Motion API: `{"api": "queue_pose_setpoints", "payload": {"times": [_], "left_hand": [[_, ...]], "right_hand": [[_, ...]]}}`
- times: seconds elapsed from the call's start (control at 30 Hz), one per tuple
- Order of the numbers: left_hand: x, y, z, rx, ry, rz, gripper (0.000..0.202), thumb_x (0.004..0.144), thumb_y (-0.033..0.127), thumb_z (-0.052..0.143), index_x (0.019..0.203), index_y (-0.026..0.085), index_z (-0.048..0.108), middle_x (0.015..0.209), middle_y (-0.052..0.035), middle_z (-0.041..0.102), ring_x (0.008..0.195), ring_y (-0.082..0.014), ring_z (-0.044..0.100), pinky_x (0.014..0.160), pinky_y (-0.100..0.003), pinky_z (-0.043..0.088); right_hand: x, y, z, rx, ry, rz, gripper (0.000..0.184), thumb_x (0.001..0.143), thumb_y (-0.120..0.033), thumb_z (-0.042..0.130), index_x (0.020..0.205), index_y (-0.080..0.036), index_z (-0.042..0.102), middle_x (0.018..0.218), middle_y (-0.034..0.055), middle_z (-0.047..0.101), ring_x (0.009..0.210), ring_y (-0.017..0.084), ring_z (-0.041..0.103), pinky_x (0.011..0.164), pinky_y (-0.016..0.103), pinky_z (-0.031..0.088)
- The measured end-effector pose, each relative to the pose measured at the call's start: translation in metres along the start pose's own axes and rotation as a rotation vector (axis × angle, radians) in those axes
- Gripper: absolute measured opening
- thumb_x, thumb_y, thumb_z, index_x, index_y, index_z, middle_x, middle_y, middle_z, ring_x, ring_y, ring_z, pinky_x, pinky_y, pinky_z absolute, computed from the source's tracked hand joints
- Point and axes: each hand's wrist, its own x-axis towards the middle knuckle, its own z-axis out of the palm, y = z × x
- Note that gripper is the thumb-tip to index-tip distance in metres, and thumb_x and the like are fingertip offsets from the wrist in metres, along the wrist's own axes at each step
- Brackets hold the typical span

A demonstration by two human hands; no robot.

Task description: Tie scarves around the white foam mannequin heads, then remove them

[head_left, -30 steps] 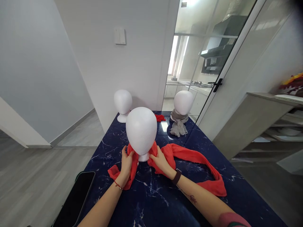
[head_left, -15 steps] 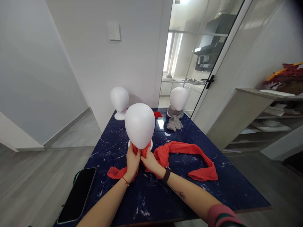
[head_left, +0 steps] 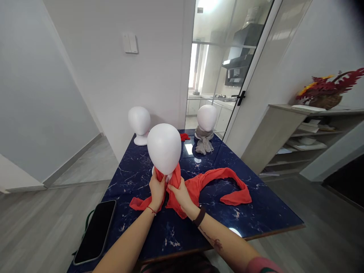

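Observation:
A white foam mannequin head (head_left: 164,148) stands near the middle of the dark blue marble table (head_left: 256,212). A long red scarf (head_left: 218,180) is wrapped round its neck and trails off to the right across the tabletop. My left hand (head_left: 156,190) grips the scarf's left part just under the head. My right hand (head_left: 179,193) is closed on the scarf right beside it, the two hands almost touching in front of the neck. A short red end lies on the table to the left of my left wrist.
A black phone (head_left: 95,230) lies at the table's near left edge. At the far end stand a bare white head (head_left: 139,124), a second head wearing a grey scarf (head_left: 203,138), and a small red cloth (head_left: 184,137). A glass door and shelves are on the right.
My hands came together from either side of the neck to its front, pulling the scarf ends inward and slightly up. The camera view drew back from the table.

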Motion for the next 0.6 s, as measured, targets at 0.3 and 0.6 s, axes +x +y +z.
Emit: {"api": "queue_pose_setpoints", "payload": {"times": [0.3,0.6], "left_hand": [[-0.002,0.002,-0.001,-0.044,-0.012,-0.048,0.052,0.078,0.033,0.063,0.128,0.023,0.050,0.117,-0.0094,0.065,0.105,-0.0257,0.061,0.092,-0.037,0.043],[-0.003,0.004,-0.001,-0.124,-0.025,-0.071,0.059,0.077,0.035,0.064,0.132,0.022,0.047,0.122,-0.0103,0.062,0.110,-0.0266,0.058,0.095,-0.039,0.042]], "right_hand": [[-0.019,-0.001,-0.003,-0.495,-0.264,-0.055,0.051,0.067,-0.010,0.054,0.117,-0.017,0.046,0.108,0.0100,0.062,0.096,0.023,0.062,0.080,0.033,0.048],[-0.018,-0.019,-0.004,-1.250,-0.452,-0.163,0.040,0.072,-0.012,0.046,0.112,-0.006,0.049,0.095,0.0193,0.066,0.085,0.028,0.066,0.070,0.034,0.047]]}}
